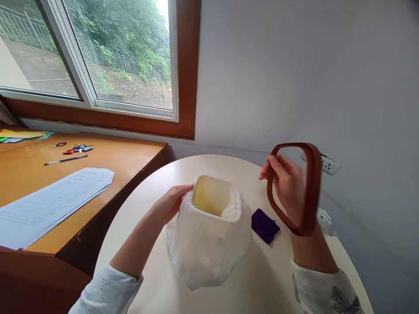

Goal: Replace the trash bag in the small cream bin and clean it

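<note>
A bin [206, 201] with a pale yellow inside stands upright on the round table. A white plastic bag [209, 250] is folded out over its rim and hangs loosely around its outside. My left hand [170, 203] holds the bin's left side near the rim, through the bag, with some fingers hidden behind it. My right hand [290, 183] is raised to the right, pinching the left side of a reddish-brown rim ring [312, 192]. The ring is upright and apart from the bin. A dark purple pouch [264, 225] lies between the bin and my right forearm.
The round cream table [147, 192] stands against the wall, near a wooden desk [131, 152]. On the desk lie papers [59, 205], a pen [65, 160] and keys [78, 149]. Behind my right wrist are a wall socket [330, 165] and some clear plastic [324, 220].
</note>
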The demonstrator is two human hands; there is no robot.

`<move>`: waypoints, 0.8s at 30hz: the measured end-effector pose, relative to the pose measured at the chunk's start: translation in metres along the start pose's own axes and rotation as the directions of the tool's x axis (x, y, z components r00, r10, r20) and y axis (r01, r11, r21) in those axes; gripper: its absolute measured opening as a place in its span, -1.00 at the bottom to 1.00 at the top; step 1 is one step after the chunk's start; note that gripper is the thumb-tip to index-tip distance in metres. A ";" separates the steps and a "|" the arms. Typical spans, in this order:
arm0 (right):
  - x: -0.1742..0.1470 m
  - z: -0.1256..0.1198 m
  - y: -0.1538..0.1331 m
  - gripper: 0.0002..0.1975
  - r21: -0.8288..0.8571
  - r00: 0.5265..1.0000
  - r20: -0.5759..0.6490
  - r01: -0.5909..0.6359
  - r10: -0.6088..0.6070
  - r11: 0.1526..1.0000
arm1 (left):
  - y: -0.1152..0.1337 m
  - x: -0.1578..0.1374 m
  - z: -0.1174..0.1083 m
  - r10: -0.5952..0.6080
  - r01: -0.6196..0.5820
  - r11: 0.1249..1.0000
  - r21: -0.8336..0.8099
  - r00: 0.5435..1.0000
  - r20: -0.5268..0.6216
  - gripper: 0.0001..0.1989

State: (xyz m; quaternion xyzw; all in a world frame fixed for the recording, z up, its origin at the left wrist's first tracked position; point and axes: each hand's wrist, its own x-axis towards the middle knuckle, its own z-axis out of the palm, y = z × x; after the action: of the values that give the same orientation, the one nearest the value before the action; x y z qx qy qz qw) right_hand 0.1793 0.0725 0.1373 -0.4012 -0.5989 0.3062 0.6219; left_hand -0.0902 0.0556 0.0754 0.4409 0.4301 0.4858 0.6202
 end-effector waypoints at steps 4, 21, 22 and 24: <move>-0.021 -0.001 0.018 -0.73 0.010 0.978 0.193 -0.082 0.078 0.997 | -0.004 0.002 -0.007 -0.097 0.102 0.994 -0.040 0.989 0.108 -0.78; -0.034 0.001 0.014 -0.73 -0.301 0.974 0.213 -0.003 0.071 0.954 | -0.013 0.003 -0.012 -0.087 0.093 0.991 -0.092 0.994 0.064 -0.80; -0.031 0.000 0.012 -0.74 -0.308 0.976 0.200 -0.020 0.086 0.951 | -0.014 0.004 -0.013 -0.083 0.089 0.992 -0.086 0.994 0.072 -0.79; -0.025 -0.002 0.009 -0.75 -0.294 0.982 0.153 -0.062 0.111 0.954 | -0.016 0.004 -0.015 -0.075 0.081 0.994 -0.069 0.994 0.085 -0.77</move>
State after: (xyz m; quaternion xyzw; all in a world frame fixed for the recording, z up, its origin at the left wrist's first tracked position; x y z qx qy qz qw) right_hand 0.1797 0.0555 0.1170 -0.4859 -0.6692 0.2755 0.4901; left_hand -0.1003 0.0591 0.0560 0.4207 0.4034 0.4580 0.6712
